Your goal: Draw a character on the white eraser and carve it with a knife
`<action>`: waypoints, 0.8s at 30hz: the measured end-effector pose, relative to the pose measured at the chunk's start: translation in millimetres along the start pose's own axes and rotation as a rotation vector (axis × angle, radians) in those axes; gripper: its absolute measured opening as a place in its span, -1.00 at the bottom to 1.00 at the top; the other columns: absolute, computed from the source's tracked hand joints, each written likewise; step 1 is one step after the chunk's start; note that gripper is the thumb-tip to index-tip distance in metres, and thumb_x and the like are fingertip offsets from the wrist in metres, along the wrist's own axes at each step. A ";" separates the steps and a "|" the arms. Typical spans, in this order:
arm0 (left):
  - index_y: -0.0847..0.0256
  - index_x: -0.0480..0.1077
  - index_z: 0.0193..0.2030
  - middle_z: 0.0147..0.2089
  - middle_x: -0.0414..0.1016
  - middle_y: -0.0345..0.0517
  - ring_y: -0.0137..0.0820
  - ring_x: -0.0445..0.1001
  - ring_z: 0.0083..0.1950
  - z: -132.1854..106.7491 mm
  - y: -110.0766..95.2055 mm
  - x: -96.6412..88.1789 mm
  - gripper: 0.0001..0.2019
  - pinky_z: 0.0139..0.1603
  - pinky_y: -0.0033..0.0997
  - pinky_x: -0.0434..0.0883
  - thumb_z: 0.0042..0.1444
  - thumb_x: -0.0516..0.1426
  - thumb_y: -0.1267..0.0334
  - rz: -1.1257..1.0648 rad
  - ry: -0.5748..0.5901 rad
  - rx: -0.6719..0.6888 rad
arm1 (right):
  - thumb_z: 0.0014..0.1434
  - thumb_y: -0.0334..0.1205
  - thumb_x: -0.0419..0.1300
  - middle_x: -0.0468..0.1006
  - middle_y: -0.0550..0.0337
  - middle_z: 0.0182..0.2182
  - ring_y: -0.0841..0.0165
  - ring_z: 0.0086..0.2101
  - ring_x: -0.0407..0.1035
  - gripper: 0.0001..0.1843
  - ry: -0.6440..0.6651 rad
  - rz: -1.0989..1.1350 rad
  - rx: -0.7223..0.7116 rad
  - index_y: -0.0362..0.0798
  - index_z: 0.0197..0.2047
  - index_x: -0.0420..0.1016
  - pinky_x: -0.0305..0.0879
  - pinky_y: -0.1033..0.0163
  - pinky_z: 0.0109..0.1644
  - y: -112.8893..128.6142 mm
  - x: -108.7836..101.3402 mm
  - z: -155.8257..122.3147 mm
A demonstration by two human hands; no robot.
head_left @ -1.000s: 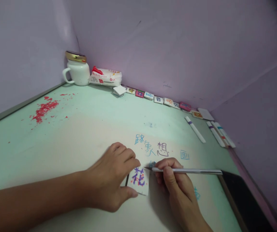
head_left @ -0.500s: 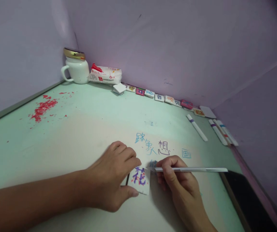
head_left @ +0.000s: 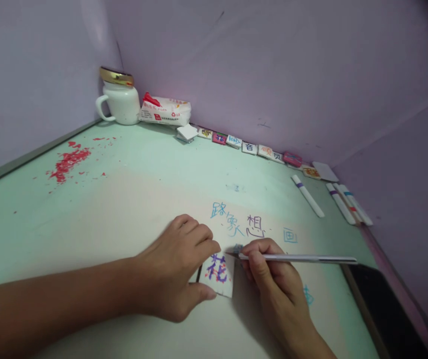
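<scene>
My left hand [head_left: 178, 271] lies over the left side of a white carving block [head_left: 227, 286], its fingers and thumb gripping the far and near edges. A purple character with red specks marks the block's top face. In my right hand [head_left: 279, 294] is a slim silver craft knife [head_left: 311, 258], held like a pen with the handle pointing right. Its thin blade reaches the block's upper right corner; whether it touches is hard to tell. Under my left palm, part of the block is hidden.
Red shavings [head_left: 70, 163] lie at the left. A white mug [head_left: 123, 105] with a gold lid, a tissue pack [head_left: 167, 110] and several small lettered blocks [head_left: 249, 148] line the wall. Markers [head_left: 308, 196] and a dark flat object [head_left: 385, 304] are at the right.
The view has shifted slightly, so things sit a little differently in the frame. Both hands keep their grips, with the knife blade still at the block's upper right corner.
</scene>
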State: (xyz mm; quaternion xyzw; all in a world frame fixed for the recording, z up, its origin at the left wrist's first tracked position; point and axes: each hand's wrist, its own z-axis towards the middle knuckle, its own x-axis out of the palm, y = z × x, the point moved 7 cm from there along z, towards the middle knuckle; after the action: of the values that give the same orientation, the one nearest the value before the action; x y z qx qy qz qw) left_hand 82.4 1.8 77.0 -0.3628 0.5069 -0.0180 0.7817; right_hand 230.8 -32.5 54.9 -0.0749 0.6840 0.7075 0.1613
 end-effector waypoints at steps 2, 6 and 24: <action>0.23 0.35 -0.10 -0.19 0.31 0.00 -0.18 0.21 -0.20 0.0 -0.6 -0.3 -0.63 -0.05 -0.09 0.14 -0.08 0.25 0.20 0.014 0.010 -0.015 | 0.31 -0.10 0.00 0.26 0.33 -0.55 0.46 -0.52 0.15 -0.73 0.006 -0.046 -0.056 0.00 -0.37 0.35 0.04 0.33 -0.47 4.2 1.0 0.5; 0.25 0.33 -0.10 -0.17 0.30 -0.01 -0.20 0.20 -0.17 -0.4 -1.8 -0.6 -0.64 -0.02 -0.10 0.14 -0.08 0.23 0.26 0.033 0.025 -0.033 | 0.33 -0.15 -0.02 0.27 0.35 -0.55 0.48 -0.52 0.16 -0.75 0.024 -0.107 -0.136 0.00 -0.35 0.33 0.06 0.37 -0.47 9.2 1.9 1.2; 0.27 0.34 -0.12 -0.18 0.28 -0.01 -0.21 0.20 -0.18 -0.1 -2.4 -0.7 -0.65 -0.01 -0.08 0.16 -0.09 0.22 0.27 0.042 0.031 -0.035 | 0.33 -0.23 -0.02 0.28 0.39 -0.56 0.51 -0.55 0.17 -0.78 0.055 -0.195 -0.196 0.00 -0.36 0.31 0.07 0.41 -0.50 15.9 6.6 3.8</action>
State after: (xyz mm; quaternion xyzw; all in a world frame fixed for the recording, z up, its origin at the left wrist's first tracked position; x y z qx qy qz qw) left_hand 82.8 0.2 78.9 -0.3655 0.5266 0.0016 0.7675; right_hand 219.9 -28.1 67.9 -0.1758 0.6053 0.7495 0.2024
